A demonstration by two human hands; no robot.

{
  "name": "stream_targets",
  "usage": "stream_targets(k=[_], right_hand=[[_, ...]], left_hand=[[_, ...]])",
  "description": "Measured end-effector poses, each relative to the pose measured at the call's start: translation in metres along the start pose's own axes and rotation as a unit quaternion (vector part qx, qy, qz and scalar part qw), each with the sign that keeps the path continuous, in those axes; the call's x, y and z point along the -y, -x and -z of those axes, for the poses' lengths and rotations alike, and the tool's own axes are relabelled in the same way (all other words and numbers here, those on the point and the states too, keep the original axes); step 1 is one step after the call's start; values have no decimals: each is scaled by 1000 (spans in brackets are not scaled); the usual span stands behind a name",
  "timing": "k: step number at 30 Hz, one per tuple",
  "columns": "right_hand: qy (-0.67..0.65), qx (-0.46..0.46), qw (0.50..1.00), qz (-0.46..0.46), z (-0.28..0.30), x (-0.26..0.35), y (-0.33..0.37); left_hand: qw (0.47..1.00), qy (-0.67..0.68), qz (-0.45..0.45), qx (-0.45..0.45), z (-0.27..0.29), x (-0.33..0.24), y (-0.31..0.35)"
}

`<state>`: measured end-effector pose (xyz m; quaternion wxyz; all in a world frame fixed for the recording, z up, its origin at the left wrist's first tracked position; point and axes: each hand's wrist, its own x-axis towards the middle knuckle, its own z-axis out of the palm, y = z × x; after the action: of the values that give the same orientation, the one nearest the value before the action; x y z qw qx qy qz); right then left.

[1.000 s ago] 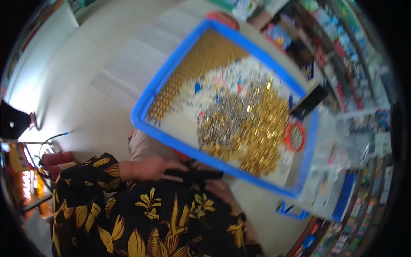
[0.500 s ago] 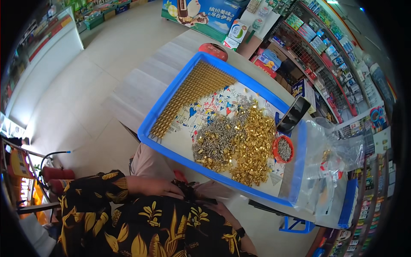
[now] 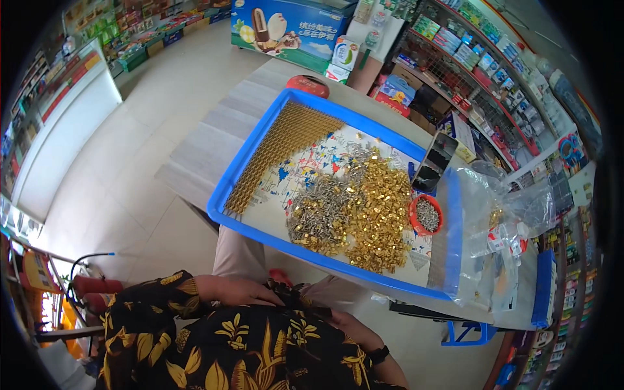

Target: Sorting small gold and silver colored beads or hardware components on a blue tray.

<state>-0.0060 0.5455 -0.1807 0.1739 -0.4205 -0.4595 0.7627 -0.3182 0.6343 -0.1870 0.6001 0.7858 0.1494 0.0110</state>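
My left hand (image 3: 250, 292) lies low against the dark patterned shirt (image 3: 227, 338), its fingers stretched along the cloth. Folds of the shirt sit between it and my right hand (image 3: 348, 325), whose fingers are hidden in the cloth. Both hands are apart from the blue tray (image 3: 260, 235) on the table beyond. In the tray, a block of gold pieces in neat rows (image 3: 279, 146) fills the far left. Loose silver pins (image 3: 318, 211) and loose gold fittings (image 3: 380, 218) lie heaped at the centre and right. A red round bowl (image 3: 441, 221) holds small silver parts.
A black open box (image 3: 435, 161) stands at the tray's right rim. Clear plastic bags (image 3: 513, 214) cover the table's right end. A red oval case (image 3: 308, 84) rests behind the tray. Stocked shelves (image 3: 481, 78) line the right, with a glass-fronted counter (image 3: 65, 123) at left.
The view has shifted a little, so the tray and table appear slightly more to the left. Both hands stay low at the shirt, and the tray's contents look the same.
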Motion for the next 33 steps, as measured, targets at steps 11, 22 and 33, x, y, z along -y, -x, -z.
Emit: stream_targets(k=[11,22,33], right_hand=[[150,-133,979,44,30,62,78],[172,-417,829,331,43,216,144],[29,-468,749,468,112,243,113]], left_hand=[[987,-100,128,18,68,-80,40],[938,-81,-206,-267,150,-188,20],[888,18,-441,-130,143,-218,-20]])
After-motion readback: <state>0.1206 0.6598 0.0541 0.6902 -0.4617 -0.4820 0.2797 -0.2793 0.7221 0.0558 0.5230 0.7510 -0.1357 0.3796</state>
